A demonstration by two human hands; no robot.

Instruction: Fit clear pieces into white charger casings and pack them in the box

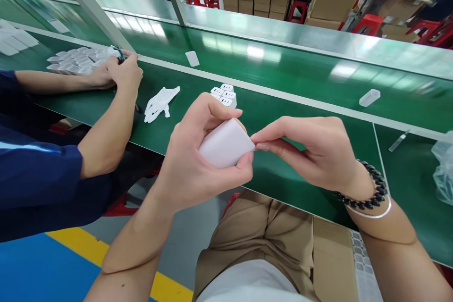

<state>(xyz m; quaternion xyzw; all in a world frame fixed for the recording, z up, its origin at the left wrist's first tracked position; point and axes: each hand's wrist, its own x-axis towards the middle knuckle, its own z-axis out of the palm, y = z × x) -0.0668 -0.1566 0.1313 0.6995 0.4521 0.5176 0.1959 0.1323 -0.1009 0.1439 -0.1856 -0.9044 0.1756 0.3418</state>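
My left hand point(198, 165) is wrapped round a white plastic charger casing point(226, 145), holding it tilted above the bench's front edge. Thumb and fingers of my right hand point(311, 153) are pinched together at the casing's right corner. Whatever lies between those fingertips is too small to make out. Behind my left hand, a small group of white charger blocks point(226, 94) with dark slots stands on the green bench point(283, 188). To their left lies a white glove point(161, 104).
At the left, a co-worker's hands point(123, 68) work beside a pile of white pieces point(79, 60). A flat white piece point(192, 58) and a clear-looking casing point(370, 97) lie on the belt. A slim knife-like tool point(398, 141) and a plastic bag point(444, 170) are at right.
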